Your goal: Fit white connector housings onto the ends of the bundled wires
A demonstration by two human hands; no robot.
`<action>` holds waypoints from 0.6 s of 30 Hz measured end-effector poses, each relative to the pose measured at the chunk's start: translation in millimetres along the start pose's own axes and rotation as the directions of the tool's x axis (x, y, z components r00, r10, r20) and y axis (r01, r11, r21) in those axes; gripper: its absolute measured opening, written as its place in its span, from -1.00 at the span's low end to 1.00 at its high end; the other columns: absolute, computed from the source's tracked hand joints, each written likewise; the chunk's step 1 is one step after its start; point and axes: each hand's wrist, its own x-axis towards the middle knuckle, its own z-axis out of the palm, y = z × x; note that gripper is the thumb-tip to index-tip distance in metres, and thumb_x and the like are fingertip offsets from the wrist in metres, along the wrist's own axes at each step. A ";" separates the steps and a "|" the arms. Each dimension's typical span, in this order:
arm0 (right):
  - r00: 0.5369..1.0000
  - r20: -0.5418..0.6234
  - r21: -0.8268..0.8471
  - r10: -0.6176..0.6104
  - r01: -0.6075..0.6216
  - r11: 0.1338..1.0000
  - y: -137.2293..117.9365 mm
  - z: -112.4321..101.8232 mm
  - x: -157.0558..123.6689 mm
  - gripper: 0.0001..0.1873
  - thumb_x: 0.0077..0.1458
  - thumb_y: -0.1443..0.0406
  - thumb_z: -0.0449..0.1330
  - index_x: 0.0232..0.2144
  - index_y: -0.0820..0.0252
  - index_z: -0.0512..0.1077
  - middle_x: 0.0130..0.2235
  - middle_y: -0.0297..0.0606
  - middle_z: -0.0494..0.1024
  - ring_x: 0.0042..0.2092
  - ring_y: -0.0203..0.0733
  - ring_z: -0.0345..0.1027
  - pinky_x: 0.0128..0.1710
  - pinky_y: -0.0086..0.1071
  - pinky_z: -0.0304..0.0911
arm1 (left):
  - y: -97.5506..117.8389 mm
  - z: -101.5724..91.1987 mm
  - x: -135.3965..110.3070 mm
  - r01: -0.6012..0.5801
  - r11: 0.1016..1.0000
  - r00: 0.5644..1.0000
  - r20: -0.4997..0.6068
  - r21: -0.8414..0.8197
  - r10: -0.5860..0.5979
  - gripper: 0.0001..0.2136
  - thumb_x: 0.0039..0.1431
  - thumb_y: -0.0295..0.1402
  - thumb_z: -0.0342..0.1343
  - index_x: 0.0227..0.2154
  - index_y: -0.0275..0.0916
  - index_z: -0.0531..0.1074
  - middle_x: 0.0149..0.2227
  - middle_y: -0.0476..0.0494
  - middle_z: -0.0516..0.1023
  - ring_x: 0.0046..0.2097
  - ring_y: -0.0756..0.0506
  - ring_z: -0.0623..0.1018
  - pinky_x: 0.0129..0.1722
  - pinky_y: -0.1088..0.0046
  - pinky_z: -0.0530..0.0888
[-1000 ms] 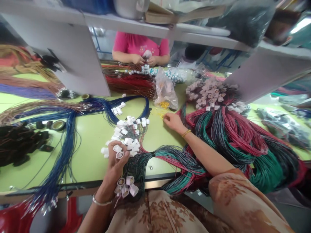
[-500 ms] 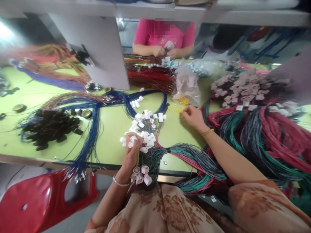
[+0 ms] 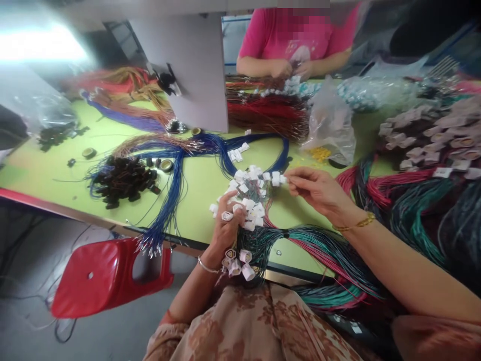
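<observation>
My left hand (image 3: 228, 220) is closed around a white plug connector (image 3: 227, 216), its open end facing me. Beside it spreads a cluster of white connectors (image 3: 253, 213) on thin wires, joined to a tied green, grey and red wire bundle (image 3: 296, 234). Several more connectors (image 3: 240, 263) hang below my left wrist. My right hand (image 3: 319, 190) has thumb and fingers pinched at the right end of a white connector (image 3: 277, 179); whatever is between the fingertips is too small to make out. Small yellow pieces (image 3: 319, 153) lie beyond it, by a clear plastic bag (image 3: 332, 120).
Blue wires (image 3: 165, 195) and a pile of black connectors (image 3: 122, 180) lie left on the green table (image 3: 203, 210). A white upright panel (image 3: 191, 70) stands behind. More wires (image 3: 406, 205) cover the right side. A co-worker (image 3: 296, 40) sits opposite; a red stool (image 3: 97, 276) stands below.
My right hand has moved from the yellow pieces back toward the white connectors, fingertips now at one of them. My left hand keeps its grip. The camera view has shifted.
</observation>
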 end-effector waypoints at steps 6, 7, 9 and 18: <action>0.966 0.253 -0.174 -0.055 0.101 0.980 -4.4 57.1 -21.3 -0.84 0.12 0.20 0.32 -0.30 0.16 0.51 -0.45 -0.37 0.52 -0.52 -0.35 0.36 -0.46 -0.39 0.37 | -1.3 -3.6 -1.0 0.117 0.990 0.993 0.043 -0.079 -0.114 -0.62 0.15 -0.02 0.27 -0.20 -0.25 0.45 -0.51 0.04 0.40 -0.50 0.04 0.31 -0.44 0.45 0.26; 0.955 0.288 -0.223 -0.077 0.145 0.964 -2.4 63.5 -23.6 -0.87 0.17 0.22 0.27 -0.29 0.16 0.51 -0.46 -0.37 0.51 -0.52 -0.34 0.36 -0.46 -0.38 0.37 | 0.0 -4.1 -1.6 0.147 0.986 0.989 0.047 -0.080 -0.143 -0.60 0.16 -0.01 0.26 -0.16 -0.26 0.47 -0.53 0.05 0.38 -0.49 0.02 0.32 -0.44 0.45 0.26; 0.920 0.341 -0.342 -0.194 0.313 0.886 3.1 73.0 -26.8 -0.90 0.23 0.29 0.18 -0.27 0.15 0.49 -0.44 -0.36 0.51 -0.47 -0.31 0.37 -0.40 -0.36 0.37 | 3.4 -3.7 -2.7 0.174 0.981 0.984 0.042 -0.079 -0.172 -0.56 0.15 0.01 0.25 -0.12 -0.28 0.50 -0.52 0.03 0.37 -0.47 0.01 0.32 -0.43 0.43 0.26; 0.677 0.510 -0.472 -0.531 0.736 0.486 23.9 84.7 -28.3 -0.84 0.32 0.41 0.04 -0.21 0.12 0.40 -0.27 -0.24 0.48 -0.24 -0.22 0.39 -0.25 -0.33 0.36 | 15.6 8.3 -1.9 0.157 0.980 0.987 0.047 -0.123 -0.152 -0.65 0.15 -0.03 0.27 -0.34 -0.17 0.30 -0.61 0.12 0.35 -0.54 0.03 0.35 -0.45 0.47 0.35</action>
